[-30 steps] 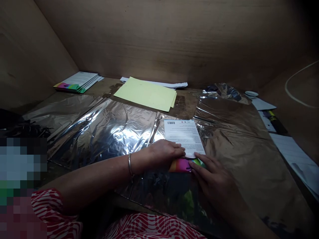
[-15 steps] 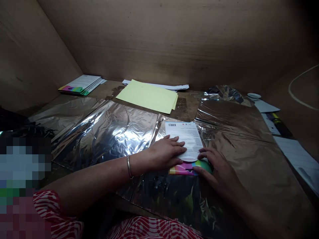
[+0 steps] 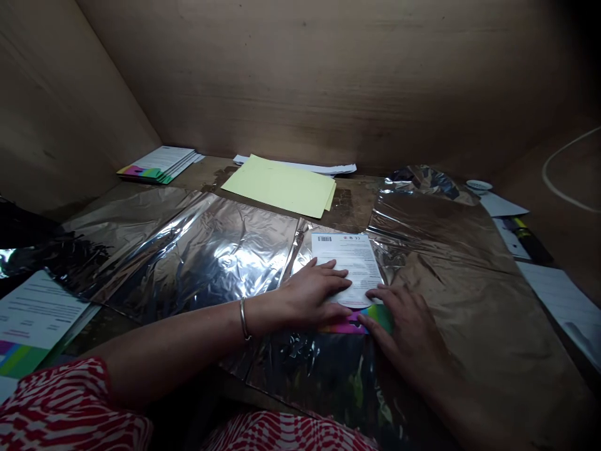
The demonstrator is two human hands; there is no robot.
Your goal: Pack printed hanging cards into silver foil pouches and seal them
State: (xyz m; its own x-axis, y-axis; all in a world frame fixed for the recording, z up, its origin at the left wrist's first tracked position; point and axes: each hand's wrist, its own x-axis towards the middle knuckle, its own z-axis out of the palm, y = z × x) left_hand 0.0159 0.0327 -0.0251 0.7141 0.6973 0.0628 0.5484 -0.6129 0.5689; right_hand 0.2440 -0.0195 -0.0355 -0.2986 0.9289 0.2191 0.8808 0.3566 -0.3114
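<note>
printed card: flat on silver film, toward table's near edge, right of middle; barcode at far end, multicolour strip at near end
left hand: fingers spread, laid flat over card's left side, thumb at strip; pressing, not gripping
right hand: thumb on strip, forefinger on white panel, parted; touching near right part, nothing clasped
bangle: left wrist
yellow sheets: table's far edge, about middle
card stack: table's far left corner
white papers: along table's right edge
</note>
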